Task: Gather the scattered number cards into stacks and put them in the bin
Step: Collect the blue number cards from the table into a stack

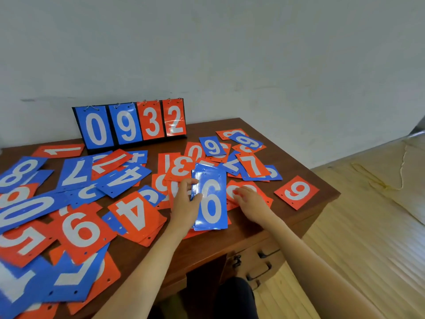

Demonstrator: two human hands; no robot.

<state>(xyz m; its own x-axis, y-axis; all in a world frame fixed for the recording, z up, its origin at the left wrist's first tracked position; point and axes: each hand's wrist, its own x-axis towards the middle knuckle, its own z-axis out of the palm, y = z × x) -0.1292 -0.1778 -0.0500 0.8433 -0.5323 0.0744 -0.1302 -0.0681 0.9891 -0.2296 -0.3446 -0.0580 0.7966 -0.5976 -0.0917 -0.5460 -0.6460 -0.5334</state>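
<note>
I have the blue stack [210, 199], a 6 on top, near the front edge of the bench [294, 157], my left hand [184, 201] gripping its side. My right hand [249, 202] rests loose fingers on a red card [243, 183] beside it, holding nothing. The cards look thin, glossy and hole-punched. An uneven squeeze could fan the stack or slide cards off. I see no bin.

Scattered cards [128, 178] crowd the table [285, 155]; scoreboard [131, 125] behind.
</note>
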